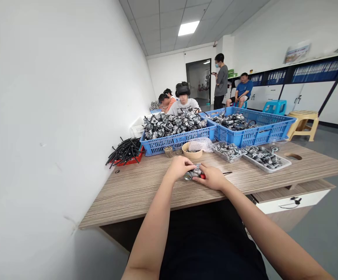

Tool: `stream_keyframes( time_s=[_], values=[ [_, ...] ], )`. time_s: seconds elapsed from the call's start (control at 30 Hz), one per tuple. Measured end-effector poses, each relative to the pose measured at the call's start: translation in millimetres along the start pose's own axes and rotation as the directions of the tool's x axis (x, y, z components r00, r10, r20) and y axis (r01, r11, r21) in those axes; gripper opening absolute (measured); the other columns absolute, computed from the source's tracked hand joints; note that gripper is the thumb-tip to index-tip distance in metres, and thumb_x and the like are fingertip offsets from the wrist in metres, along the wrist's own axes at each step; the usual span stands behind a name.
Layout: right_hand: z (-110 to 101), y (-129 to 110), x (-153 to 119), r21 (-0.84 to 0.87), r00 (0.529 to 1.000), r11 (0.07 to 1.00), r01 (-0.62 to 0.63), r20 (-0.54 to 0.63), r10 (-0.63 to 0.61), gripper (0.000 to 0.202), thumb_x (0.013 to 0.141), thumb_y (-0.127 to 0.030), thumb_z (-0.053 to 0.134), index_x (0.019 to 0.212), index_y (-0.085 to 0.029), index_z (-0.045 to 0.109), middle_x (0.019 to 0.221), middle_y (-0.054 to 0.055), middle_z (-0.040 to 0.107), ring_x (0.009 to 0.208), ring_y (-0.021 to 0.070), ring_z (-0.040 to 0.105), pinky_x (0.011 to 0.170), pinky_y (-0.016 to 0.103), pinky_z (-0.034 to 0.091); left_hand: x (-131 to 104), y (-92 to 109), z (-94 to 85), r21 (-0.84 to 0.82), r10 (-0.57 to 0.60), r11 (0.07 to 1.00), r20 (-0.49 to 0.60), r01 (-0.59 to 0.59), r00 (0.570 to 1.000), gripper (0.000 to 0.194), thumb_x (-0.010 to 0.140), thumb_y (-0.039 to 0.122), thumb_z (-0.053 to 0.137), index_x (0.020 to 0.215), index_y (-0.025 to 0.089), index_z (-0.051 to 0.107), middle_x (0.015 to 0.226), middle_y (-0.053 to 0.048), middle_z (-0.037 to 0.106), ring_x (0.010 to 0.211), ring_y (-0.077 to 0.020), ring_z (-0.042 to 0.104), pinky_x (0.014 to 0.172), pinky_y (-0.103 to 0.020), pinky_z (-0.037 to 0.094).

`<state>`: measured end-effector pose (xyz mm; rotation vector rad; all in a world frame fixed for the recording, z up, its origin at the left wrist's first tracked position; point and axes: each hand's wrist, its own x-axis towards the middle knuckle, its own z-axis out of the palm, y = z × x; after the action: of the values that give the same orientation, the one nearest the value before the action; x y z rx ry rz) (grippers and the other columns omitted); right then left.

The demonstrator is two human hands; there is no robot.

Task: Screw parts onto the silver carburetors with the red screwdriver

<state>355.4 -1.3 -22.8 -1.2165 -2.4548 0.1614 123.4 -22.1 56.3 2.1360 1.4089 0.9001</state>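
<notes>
A small silver metal carburetor [189, 175] rests at the table's front middle, between my two hands. My left hand [181, 167] reaches over it from the left, thumb and fingers pinched at its top; any small part between those fingertips is too small to make out. From the right, my right hand [211, 175] is closed around the carburetor's other side. Under that hand shows the red handle of a screwdriver [203, 176], its dark shaft poking out to the right past the hand. How firmly the screwdriver is gripped is hidden.
Behind stand a blue crate [175, 143] heaped with carburetors and a second blue crate [253, 136]. Before them are a bowl [192, 155], a cup of small brass parts [168, 151] and two part-filled trays [269, 168]. Black hoses [126, 151] lie left. Several people are beyond.
</notes>
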Motion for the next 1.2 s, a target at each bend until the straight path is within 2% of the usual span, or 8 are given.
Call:
stream_keyframes(
  time_s=[0.27, 0.5, 0.67, 0.8, 0.9, 1.03, 1.2],
  values=[
    [3.6, 3.5, -0.6, 0.008, 1.0, 1.0, 0.002, -0.011, -0.002, 0.049, 0.112, -0.059, 0.073, 0.141, -0.019, 0.072, 0.14, 0.013, 0.074, 0.117, 0.0255, 0.075, 0.104, 0.049, 0.066, 3.0, 0.6, -4.4, 0.06, 0.069, 0.996, 0.066, -0.073, 0.995, 0.016, 0.097, 0.033, 0.087, 0.094, 0.02, 0.095, 0.096, -0.009, 0.093, 0.085, -0.0246, 0.083, 0.079, -0.032, 0.061],
    [3.6, 4.4, 0.5, 0.018, 1.0, 0.999, 0.027, -0.015, -0.026, 0.048, 0.112, -0.06, 0.072, 0.137, -0.019, 0.072, 0.134, 0.011, 0.075, 0.111, 0.0237, 0.074, 0.1, 0.046, 0.066, 0.3, 7.8, -9.2, 0.086, 0.128, 0.987, 0.104, -0.137, 0.986, 0.015, 0.096, 0.018, 0.08, 0.092, 0.021, 0.094, 0.099, -0.007, 0.093, 0.091, -0.0239, 0.083, 0.087, -0.031, 0.061],
    [2.9, 3.3, 0.2, 0.013, 1.0, 1.0, 0.015, -0.015, -0.015, 0.046, 0.112, -0.059, 0.073, 0.133, -0.019, 0.073, 0.13, 0.01, 0.075, 0.109, 0.0232, 0.074, 0.099, 0.046, 0.066, -3.8, 7.8, -3.7, 0.06, 0.085, 0.994, 0.078, -0.09, 0.993, 0.015, 0.094, 0.017, 0.08, 0.094, 0.02, 0.094, 0.098, -0.006, 0.093, 0.089, -0.0236, 0.085, 0.082, -0.031, 0.064],
    [3.6, 3.6, 0.8, 0.015, 1.0, 1.0, 0.016, -0.014, -0.016, 0.046, 0.111, -0.059, 0.074, 0.133, -0.018, 0.073, 0.13, 0.01, 0.075, 0.11, 0.0237, 0.074, 0.099, 0.046, 0.066, -5.9, 6.9, 1.1, 0.04, 0.028, 0.999, 0.031, -0.029, 0.999, 0.012, 0.095, 0.024, 0.085, 0.099, 0.019, 0.095, 0.101, -0.008, 0.094, 0.088, -0.0238, 0.086, 0.081, -0.031, 0.065],
    [3.8, 3.8, 1.0, 0.016, 1.0, 1.0, 0.023, -0.011, -0.023, 0.046, 0.111, -0.059, 0.074, 0.134, -0.018, 0.073, 0.13, 0.01, 0.075, 0.11, 0.0237, 0.074, 0.099, 0.046, 0.066, -5.1, 7.9, 1.6, 0.049, 0.002, 0.999, 0.007, -0.002, 1.0, 0.01, 0.094, 0.028, 0.089, 0.093, 0.019, 0.094, 0.095, -0.008, 0.093, 0.084, -0.0237, 0.084, 0.078, -0.031, 0.063],
    [3.3, 3.1, 0.6, 0.017, 1.0, 1.0, 0.026, -0.011, -0.026, 0.046, 0.112, -0.057, 0.074, 0.136, -0.018, 0.073, 0.133, 0.011, 0.075, 0.113, 0.0244, 0.075, 0.101, 0.047, 0.066, -3.0, 10.3, 0.4, 0.07, -0.01, 0.998, 0.006, 0.009, 1.0, 0.011, 0.093, 0.028, 0.091, 0.086, 0.019, 0.093, 0.09, -0.008, 0.092, 0.08, -0.0237, 0.082, 0.077, -0.032, 0.06],
    [2.9, 2.0, 0.4, 0.018, 1.0, 1.0, 0.02, -0.014, -0.02, 0.046, 0.112, -0.057, 0.074, 0.136, -0.018, 0.073, 0.134, 0.011, 0.075, 0.113, 0.0244, 0.075, 0.101, 0.047, 0.067, -3.1, 11.1, 0.6, 0.094, 0.003, 0.996, 0.023, -0.005, 1.0, 0.013, 0.097, 0.025, 0.086, 0.091, 0.019, 0.094, 0.095, -0.009, 0.093, 0.083, -0.0242, 0.082, 0.077, -0.032, 0.059]
  ],
)
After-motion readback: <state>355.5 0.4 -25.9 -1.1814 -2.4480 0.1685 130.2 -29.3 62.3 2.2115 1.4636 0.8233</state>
